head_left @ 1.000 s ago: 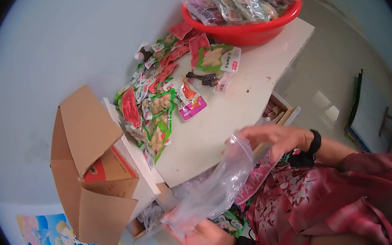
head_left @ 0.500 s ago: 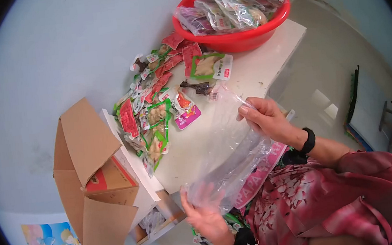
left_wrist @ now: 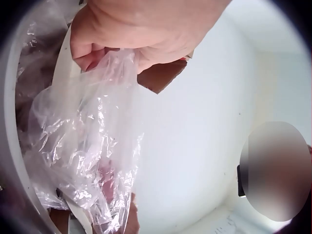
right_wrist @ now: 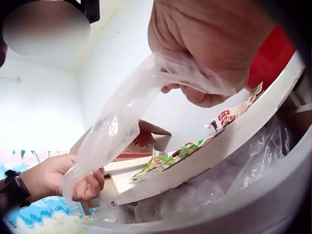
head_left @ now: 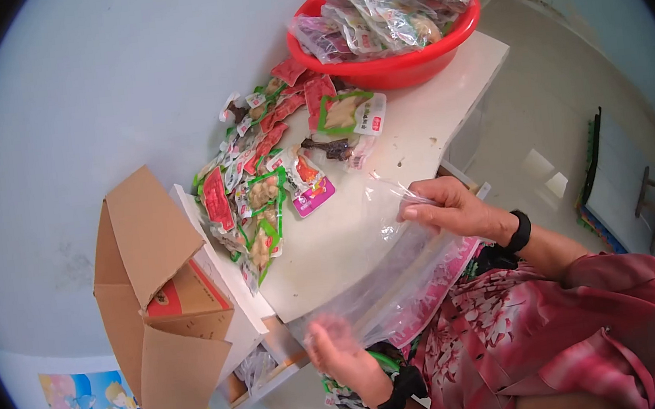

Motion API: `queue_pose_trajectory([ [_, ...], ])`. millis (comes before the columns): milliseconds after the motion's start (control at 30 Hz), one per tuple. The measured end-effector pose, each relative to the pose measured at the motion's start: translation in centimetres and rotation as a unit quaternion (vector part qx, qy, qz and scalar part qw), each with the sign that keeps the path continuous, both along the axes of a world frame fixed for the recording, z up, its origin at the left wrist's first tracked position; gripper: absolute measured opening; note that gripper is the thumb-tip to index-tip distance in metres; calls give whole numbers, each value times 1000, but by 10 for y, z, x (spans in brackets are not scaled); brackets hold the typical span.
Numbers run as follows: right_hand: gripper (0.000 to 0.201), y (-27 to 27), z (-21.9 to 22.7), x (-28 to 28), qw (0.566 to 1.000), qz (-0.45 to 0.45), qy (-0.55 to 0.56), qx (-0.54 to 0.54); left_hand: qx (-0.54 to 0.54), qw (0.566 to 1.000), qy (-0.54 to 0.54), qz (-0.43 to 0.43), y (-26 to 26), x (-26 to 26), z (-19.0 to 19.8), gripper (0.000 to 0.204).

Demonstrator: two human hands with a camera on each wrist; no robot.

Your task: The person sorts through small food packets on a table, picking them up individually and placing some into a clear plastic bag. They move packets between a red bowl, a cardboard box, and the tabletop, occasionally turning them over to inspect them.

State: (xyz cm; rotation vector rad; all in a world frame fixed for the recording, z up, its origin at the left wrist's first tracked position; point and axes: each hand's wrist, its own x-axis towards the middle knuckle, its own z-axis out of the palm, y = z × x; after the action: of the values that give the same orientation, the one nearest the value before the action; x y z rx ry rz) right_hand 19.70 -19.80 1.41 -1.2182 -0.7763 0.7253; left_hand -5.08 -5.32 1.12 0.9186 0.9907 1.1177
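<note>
A clear plastic bag (head_left: pixel 387 282) stretches between both hands over the table's near edge. My right hand (head_left: pixel 456 208) pinches its upper end, thumb and fingers together at the edge. At the other end, my left hand (head_left: pixel 348 362) is blurred in the head view; in the left wrist view its curled fingers hold the gathered film of the bag (left_wrist: pixel 95 141). The right wrist view shows the bag (right_wrist: pixel 114 122) as a long, flat strip running from one hand to the other. Sealed snack packets (head_left: pixel 266 191) lie heaped on the white table beyond.
A red basin (head_left: pixel 417 71) full of bagged packets stands at the table's far end. An open cardboard box (head_left: pixel 159 234) is at the left. Below the tabletop, an open drawer holds loose clear plastic bags (right_wrist: pixel 209 190). A single green-edged packet (head_left: pixel 346 113) lies near the basin.
My right hand has raised the bag's end and drawn it taut. My left hand has shifted slightly right, and its spread fingers have closed in on the bag.
</note>
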Motion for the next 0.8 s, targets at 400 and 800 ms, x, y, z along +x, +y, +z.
queue_pose_trajectory([
  [400, 31, 11, 0, -2, 988, -145, 48, -10, 79, 974, 95, -190, -20, 17, 30, 70],
  [800, 28, 68, -9, 11, 981, -174, -86, -32, 463, 764, 447, 43, 4, 8, 37, 74],
])
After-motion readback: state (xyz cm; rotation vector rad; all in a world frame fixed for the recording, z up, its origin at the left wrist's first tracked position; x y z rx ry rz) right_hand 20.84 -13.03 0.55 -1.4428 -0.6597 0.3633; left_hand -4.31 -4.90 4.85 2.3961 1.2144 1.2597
